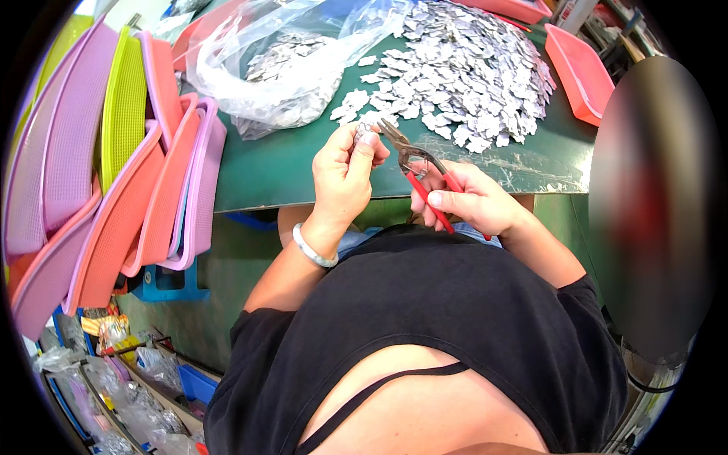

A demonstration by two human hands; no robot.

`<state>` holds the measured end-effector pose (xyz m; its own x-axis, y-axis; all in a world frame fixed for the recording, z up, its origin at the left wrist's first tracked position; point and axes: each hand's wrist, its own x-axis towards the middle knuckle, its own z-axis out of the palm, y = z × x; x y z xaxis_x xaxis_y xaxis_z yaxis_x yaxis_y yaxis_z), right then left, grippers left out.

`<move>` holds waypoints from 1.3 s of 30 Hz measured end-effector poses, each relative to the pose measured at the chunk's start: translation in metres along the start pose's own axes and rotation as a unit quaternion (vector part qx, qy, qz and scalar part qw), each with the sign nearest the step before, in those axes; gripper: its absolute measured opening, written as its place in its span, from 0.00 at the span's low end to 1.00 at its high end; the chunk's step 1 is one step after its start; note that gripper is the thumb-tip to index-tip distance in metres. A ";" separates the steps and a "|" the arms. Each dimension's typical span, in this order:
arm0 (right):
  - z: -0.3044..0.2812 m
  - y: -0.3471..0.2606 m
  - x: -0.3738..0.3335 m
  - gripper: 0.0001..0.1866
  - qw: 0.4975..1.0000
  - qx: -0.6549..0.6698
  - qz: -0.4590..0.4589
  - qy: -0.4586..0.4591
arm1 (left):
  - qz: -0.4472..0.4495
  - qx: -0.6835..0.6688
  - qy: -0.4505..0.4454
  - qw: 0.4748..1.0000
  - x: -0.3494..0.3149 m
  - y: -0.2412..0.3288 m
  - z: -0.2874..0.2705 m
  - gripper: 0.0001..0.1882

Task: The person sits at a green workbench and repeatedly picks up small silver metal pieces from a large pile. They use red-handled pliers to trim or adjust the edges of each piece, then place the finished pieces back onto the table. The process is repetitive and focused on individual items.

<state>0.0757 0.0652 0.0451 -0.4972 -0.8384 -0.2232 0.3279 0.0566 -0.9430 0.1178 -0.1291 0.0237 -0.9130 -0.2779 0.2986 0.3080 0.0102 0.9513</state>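
Red-handled pliers are gripped in my right hand, fingers wrapped round the handles and the jaws angled up to the left. My left hand pinches a small grey metal piece between thumb and fingers, close beside the plier tips. Whether the jaws touch that piece I cannot tell. Just beyond both hands, a large heap of flat, irregular silvery pieces spreads over the green tabletop. A clear plastic bag with more such pieces lies to the left of the heap.
Stacked purple, orange and lime plastic baskets crowd the left side. A pink tray sits at the table's right edge, near a blurred area. Below left, a shelf holds bagged goods and a blue bin.
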 end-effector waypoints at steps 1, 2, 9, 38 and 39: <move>0.002 0.000 0.002 0.24 1.000 0.002 0.003 -0.005 | 0.005 0.009 0.008 1.000 -0.001 0.002 -0.002 0.10; 0.004 -0.001 0.004 0.24 1.000 0.005 0.005 -0.009 | 0.014 0.016 0.010 1.000 -0.002 0.003 -0.003 0.10; 0.011 -0.001 0.004 0.23 1.000 0.011 0.011 -0.014 | 0.054 0.067 0.012 0.996 -0.005 -0.003 -0.008 0.08; 0.004 -0.004 0.026 0.19 0.999 0.014 0.034 -0.013 | 0.187 0.212 0.008 0.959 0.016 -0.025 -0.014 0.09; 0.005 -0.005 0.027 0.18 0.999 0.016 0.038 -0.006 | 0.190 0.213 0.014 0.958 0.017 -0.028 -0.014 0.09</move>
<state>0.0645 0.0400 0.0453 -0.4597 -0.8393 -0.2904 0.3903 0.1028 -0.9149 0.0977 -0.1479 0.0012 -0.7480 -0.2018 0.6323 0.4735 0.5055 0.7213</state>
